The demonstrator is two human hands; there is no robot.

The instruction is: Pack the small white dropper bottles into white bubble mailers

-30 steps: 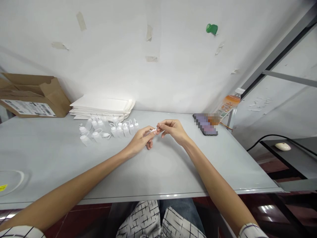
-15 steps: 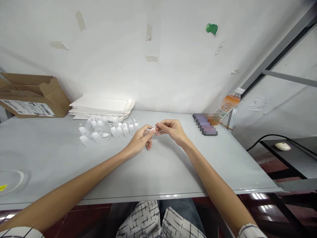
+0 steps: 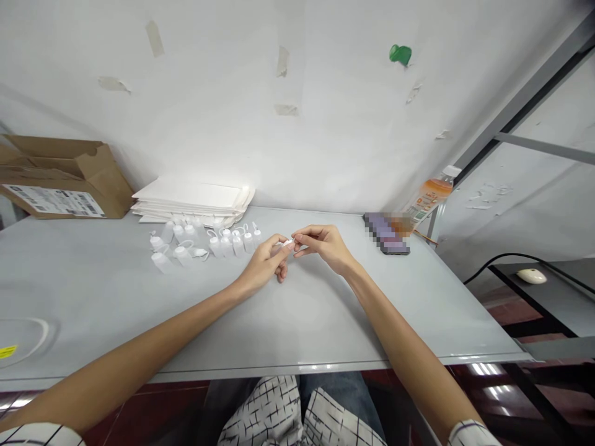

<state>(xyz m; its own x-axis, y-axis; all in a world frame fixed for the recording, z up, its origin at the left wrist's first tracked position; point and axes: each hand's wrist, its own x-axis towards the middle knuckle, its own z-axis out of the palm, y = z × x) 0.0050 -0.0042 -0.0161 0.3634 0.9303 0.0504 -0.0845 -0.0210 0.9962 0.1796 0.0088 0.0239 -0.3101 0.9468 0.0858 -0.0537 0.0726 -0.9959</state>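
The thin white strand that stuck out past the right fingertips a moment ago no longer shows, and the two hands have drawn closer together.

A pale grey table (image 3: 93,297) fills the view, set against a white wall (image 3: 209,118) marked with scraps of tape. At the table's far left sits an opened cardboard box (image 3: 60,179) with a shipping label, next to a stack of flat white sheets (image 3: 193,197). In front of the stack lies a loose group of small translucent plastic bottles (image 3: 214,246) with looped tethers. Further right are a phone (image 3: 388,234), its screen blurred, and a drink bottle (image 3: 430,198).

The left hand (image 3: 263,263) and right hand (image 3: 325,244) both pinch a small white plastic piece (image 3: 288,243), held above the table just right of the bottles. Its exact form is too small to tell.

A slackened pinch could drop it among the bottles, where so small and pale a piece would be easily lost; pressing too hard could bend it or flick it away
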